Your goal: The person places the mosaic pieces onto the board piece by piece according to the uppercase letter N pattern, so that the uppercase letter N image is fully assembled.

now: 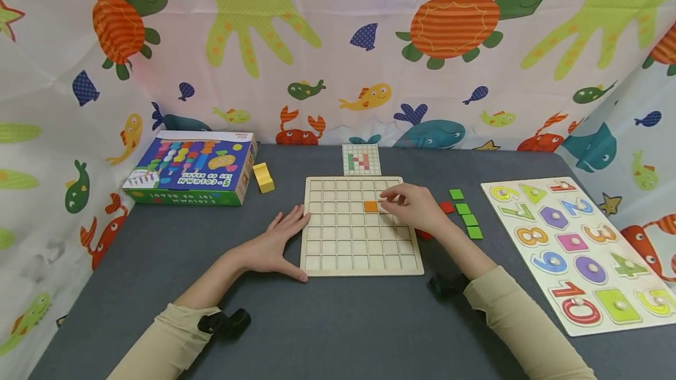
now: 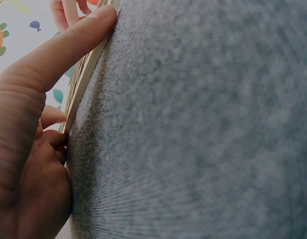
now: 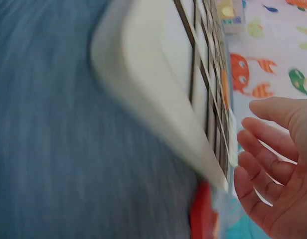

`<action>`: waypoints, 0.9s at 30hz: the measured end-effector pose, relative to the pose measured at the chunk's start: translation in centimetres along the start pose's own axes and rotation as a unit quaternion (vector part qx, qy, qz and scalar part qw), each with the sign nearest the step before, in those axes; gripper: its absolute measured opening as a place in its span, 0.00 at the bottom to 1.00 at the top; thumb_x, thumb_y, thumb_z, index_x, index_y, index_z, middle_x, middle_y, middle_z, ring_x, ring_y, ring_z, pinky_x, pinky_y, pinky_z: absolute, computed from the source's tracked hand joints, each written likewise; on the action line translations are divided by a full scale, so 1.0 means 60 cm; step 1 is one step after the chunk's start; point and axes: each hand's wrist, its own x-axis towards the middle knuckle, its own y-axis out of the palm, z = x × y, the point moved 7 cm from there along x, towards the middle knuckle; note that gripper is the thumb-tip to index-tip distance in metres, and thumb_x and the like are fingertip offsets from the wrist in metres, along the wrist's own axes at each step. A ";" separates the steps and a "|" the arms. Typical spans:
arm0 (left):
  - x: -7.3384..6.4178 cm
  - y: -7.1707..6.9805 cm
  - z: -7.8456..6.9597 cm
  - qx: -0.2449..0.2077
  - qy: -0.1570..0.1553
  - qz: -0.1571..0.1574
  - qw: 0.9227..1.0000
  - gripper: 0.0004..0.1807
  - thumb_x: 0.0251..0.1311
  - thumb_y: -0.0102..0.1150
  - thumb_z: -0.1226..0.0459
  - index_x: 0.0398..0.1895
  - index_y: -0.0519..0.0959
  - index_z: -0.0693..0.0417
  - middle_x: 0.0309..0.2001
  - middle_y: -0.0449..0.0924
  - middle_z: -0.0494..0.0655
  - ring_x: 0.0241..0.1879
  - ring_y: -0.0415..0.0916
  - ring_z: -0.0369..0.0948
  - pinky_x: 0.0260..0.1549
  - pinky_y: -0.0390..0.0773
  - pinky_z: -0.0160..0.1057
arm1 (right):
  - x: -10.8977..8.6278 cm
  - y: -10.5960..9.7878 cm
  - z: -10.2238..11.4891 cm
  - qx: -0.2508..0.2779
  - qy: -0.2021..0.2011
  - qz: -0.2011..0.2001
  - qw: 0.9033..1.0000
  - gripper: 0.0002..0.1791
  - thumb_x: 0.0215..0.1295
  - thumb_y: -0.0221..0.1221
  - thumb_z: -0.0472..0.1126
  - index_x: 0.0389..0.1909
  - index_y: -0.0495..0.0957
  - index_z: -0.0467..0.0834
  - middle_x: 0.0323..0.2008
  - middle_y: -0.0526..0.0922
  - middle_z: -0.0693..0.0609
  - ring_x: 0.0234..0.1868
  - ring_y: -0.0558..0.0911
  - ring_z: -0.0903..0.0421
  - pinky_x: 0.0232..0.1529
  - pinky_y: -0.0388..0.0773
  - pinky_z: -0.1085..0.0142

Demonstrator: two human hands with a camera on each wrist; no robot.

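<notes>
Tile-laying seems in hand: the orange square tile lies on the wooden grid board just beside the right hand, loosely curled, pinching nothing visible; left hand spread at the board's edge; next probably calls for a green tile

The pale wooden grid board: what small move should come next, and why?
Probably the right hand, seemingly empty, should reach for a loose green square tile: an orange square tile lies on the grid board, and the small printed grid card beyond it shows green squares too.
</notes>
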 end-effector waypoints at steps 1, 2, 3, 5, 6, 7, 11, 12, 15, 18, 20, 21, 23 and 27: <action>0.001 0.000 0.000 0.000 0.000 0.000 1.000 0.68 0.42 0.74 0.40 0.78 0.42 0.55 0.78 0.30 0.51 0.76 0.24 0.45 0.69 0.26 0.54 | -0.004 -0.008 -0.007 -0.006 0.002 -0.006 1.000 0.12 0.65 0.63 0.42 0.47 0.85 0.42 0.37 0.84 0.50 0.32 0.76 0.55 0.33 0.73 0.61; 0.001 0.000 -0.001 -0.001 0.000 -0.001 1.000 0.68 0.42 0.75 0.40 0.78 0.42 0.55 0.78 0.30 0.51 0.76 0.24 0.45 0.69 0.26 0.54 | -0.008 -0.016 -0.015 -0.012 0.006 -0.010 1.000 0.12 0.65 0.63 0.42 0.46 0.85 0.42 0.36 0.84 0.51 0.31 0.76 0.55 0.31 0.72 0.62; 0.001 0.000 -0.002 -0.002 -0.001 -0.002 1.000 0.68 0.42 0.75 0.40 0.78 0.42 0.55 0.78 0.30 0.50 0.76 0.25 0.45 0.69 0.26 0.54 | -0.013 -0.023 -0.023 -0.017 0.009 -0.013 1.000 0.11 0.66 0.63 0.42 0.46 0.85 0.42 0.35 0.83 0.50 0.30 0.76 0.55 0.31 0.72 0.62; 0.000 0.000 -0.003 -0.003 -0.004 -0.003 1.000 0.68 0.41 0.75 0.41 0.78 0.42 0.54 0.78 0.30 0.50 0.76 0.25 0.45 0.69 0.26 0.54 | -0.024 -0.037 -0.040 -0.024 0.023 -0.011 0.999 0.11 0.66 0.63 0.41 0.45 0.85 0.41 0.34 0.83 0.50 0.29 0.76 0.54 0.29 0.72 0.62; 0.000 0.000 -0.002 -0.003 -0.004 -0.003 1.000 0.68 0.42 0.75 0.41 0.78 0.42 0.54 0.78 0.31 0.50 0.76 0.25 0.45 0.69 0.26 0.54 | -0.030 -0.044 -0.048 -0.029 0.031 -0.009 0.999 0.11 0.65 0.63 0.41 0.45 0.85 0.42 0.35 0.83 0.50 0.30 0.77 0.54 0.30 0.73 0.62; 0.000 0.000 -0.003 -0.003 -0.004 -0.004 1.000 0.68 0.42 0.75 0.41 0.78 0.42 0.54 0.78 0.31 0.50 0.76 0.25 0.45 0.69 0.26 0.54 | -0.037 -0.050 -0.055 -0.031 0.037 -0.006 0.999 0.11 0.65 0.63 0.42 0.45 0.84 0.41 0.35 0.83 0.49 0.32 0.77 0.54 0.31 0.73 0.61; 0.001 0.002 -0.002 -0.001 0.000 -0.007 1.000 0.68 0.41 0.75 0.40 0.78 0.42 0.54 0.78 0.31 0.50 0.76 0.25 0.45 0.69 0.27 0.55 | -0.058 -0.069 -0.078 -0.052 0.058 0.000 0.997 0.13 0.63 0.65 0.44 0.46 0.84 0.42 0.38 0.83 0.48 0.35 0.76 0.52 0.35 0.72 0.60; 0.002 0.003 -0.002 -0.001 0.001 -0.008 1.000 0.68 0.41 0.75 0.40 0.78 0.42 0.54 0.78 0.31 0.50 0.76 0.25 0.45 0.69 0.27 0.55 | -0.062 -0.072 -0.082 -0.059 0.059 0.000 0.996 0.14 0.63 0.65 0.44 0.46 0.84 0.41 0.38 0.83 0.47 0.35 0.75 0.52 0.36 0.70 0.60; 0.002 0.004 0.002 0.002 -0.001 -0.010 1.000 0.69 0.41 0.74 0.39 0.79 0.42 0.53 0.78 0.31 0.49 0.76 0.25 0.44 0.69 0.27 0.54 | -0.066 -0.076 -0.089 -0.070 0.062 0.001 0.996 0.15 0.62 0.66 0.45 0.46 0.85 0.41 0.37 0.83 0.46 0.35 0.73 0.51 0.35 0.68 0.59; 0.003 0.005 0.004 0.002 -0.003 -0.010 1.000 0.69 0.41 0.74 0.38 0.79 0.42 0.53 0.78 0.31 0.49 0.76 0.25 0.44 0.69 0.27 0.55 | -0.066 -0.076 -0.093 -0.072 0.065 -0.001 0.995 0.16 0.61 0.67 0.44 0.46 0.84 0.40 0.35 0.81 0.47 0.34 0.72 0.51 0.33 0.67 0.60; 0.003 0.005 0.003 0.002 -0.003 -0.010 1.000 0.69 0.40 0.74 0.38 0.79 0.42 0.53 0.78 0.31 0.49 0.76 0.25 0.44 0.69 0.27 0.54 | -0.065 -0.074 -0.096 -0.073 0.064 -0.004 0.995 0.16 0.61 0.67 0.44 0.46 0.84 0.39 0.32 0.80 0.48 0.33 0.72 0.51 0.32 0.67 0.60; 0.003 0.005 0.003 0.001 -0.003 -0.010 1.000 0.69 0.41 0.74 0.38 0.79 0.42 0.53 0.78 0.31 0.49 0.76 0.25 0.44 0.69 0.27 0.54 | -0.064 -0.073 -0.098 -0.073 0.065 -0.005 0.995 0.15 0.60 0.67 0.44 0.46 0.84 0.40 0.30 0.79 0.49 0.32 0.72 0.52 0.32 0.67 0.61; 0.004 0.005 0.002 0.001 0.000 -0.010 1.000 0.69 0.41 0.74 0.38 0.79 0.42 0.54 0.78 0.32 0.49 0.76 0.25 0.44 0.69 0.27 0.54 | -0.062 -0.071 -0.099 -0.073 0.065 -0.007 0.995 0.15 0.60 0.67 0.43 0.45 0.84 0.40 0.28 0.79 0.50 0.31 0.73 0.53 0.32 0.68 0.61; 0.004 0.005 0.002 0.005 -0.003 -0.010 1.000 0.69 0.40 0.73 0.37 0.79 0.41 0.53 0.78 0.32 0.48 0.76 0.25 0.42 0.70 0.27 0.52 | -0.058 -0.070 -0.100 -0.075 0.067 -0.012 0.995 0.15 0.60 0.67 0.44 0.45 0.84 0.41 0.30 0.82 0.51 0.28 0.73 0.54 0.31 0.69 0.61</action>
